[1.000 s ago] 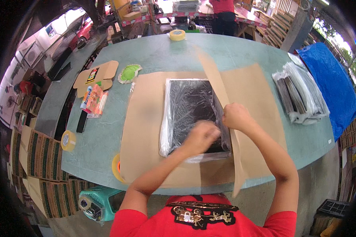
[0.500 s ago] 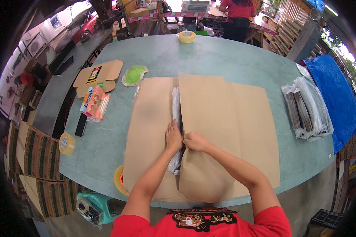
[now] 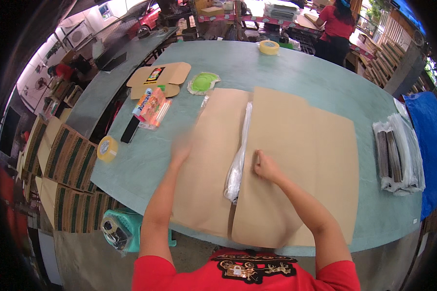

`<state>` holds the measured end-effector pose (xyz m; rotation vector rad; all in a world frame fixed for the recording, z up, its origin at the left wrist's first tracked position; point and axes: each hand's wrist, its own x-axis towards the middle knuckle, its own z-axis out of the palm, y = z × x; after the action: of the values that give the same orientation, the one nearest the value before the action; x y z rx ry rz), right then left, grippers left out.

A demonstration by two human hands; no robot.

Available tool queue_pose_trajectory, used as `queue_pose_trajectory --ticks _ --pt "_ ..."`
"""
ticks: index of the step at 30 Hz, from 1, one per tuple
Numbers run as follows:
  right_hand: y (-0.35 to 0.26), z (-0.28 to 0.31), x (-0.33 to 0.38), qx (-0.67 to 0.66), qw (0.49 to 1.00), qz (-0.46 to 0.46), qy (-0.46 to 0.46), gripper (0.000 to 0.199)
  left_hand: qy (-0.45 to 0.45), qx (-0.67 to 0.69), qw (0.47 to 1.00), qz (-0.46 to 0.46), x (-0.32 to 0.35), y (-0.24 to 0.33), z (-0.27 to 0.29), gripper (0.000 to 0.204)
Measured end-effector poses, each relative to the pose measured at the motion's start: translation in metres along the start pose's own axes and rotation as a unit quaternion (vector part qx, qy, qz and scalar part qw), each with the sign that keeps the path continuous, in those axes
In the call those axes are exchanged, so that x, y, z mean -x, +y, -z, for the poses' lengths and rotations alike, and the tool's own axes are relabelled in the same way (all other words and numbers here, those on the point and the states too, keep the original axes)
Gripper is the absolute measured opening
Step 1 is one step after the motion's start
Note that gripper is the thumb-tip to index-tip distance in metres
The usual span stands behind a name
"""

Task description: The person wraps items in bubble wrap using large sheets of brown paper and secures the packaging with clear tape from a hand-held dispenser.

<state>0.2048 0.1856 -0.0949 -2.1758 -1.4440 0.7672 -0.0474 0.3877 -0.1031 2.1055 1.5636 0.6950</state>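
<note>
Two brown paper flaps lie folded inward on the table: a left flap (image 3: pixel 213 140) and a wider right flap (image 3: pixel 310 145). Between their edges a clear plastic-wrapped bundle (image 3: pixel 237 172) shows in a narrow gap; what it holds is mostly covered. My right hand (image 3: pixel 268 167) rests on the right flap, a little in from its edge, with fingers curled closed and no paper visibly pinched. Over the outer edge of the left flap is my left hand (image 3: pixel 182 148), smeared by motion, so its fingers cannot be made out.
Left on the green table (image 3: pixel 145 179) are a tape roll (image 3: pixel 107 148), a black bar (image 3: pixel 129 130), colourful packets (image 3: pixel 153 107), flattened cardboard (image 3: pixel 159 77) and a green pad (image 3: pixel 203 83). Another tape roll (image 3: pixel 269 47) is at the far edge. Plastic-wrapped stacks (image 3: pixel 398 155) sit right, beside blue sheeting (image 3: pixel 426 145).
My right hand has let the right flap's edge go, and the bulging flap now lies flatter. My left hand has moved left, off the plastic-wrapped bundle. The view has shifted left.
</note>
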Motion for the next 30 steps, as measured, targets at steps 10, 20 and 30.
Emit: queue_pose_trajectory --ticks 10,20,30 --pt "-0.010 0.064 0.016 0.227 0.972 -0.061 0.031 0.071 -0.333 0.403 0.821 0.230 -0.013 0.023 0.032 0.033" --pt "0.070 0.091 0.012 0.173 0.973 0.150 0.000 0.055 -0.528 0.126 0.839 -0.041 0.028 0.235 0.031 0.016" --pt "0.098 0.064 0.005 -0.049 0.970 0.181 0.154 0.045 -0.440 0.050 0.881 -0.164 0.103 0.269 -0.100 0.021"
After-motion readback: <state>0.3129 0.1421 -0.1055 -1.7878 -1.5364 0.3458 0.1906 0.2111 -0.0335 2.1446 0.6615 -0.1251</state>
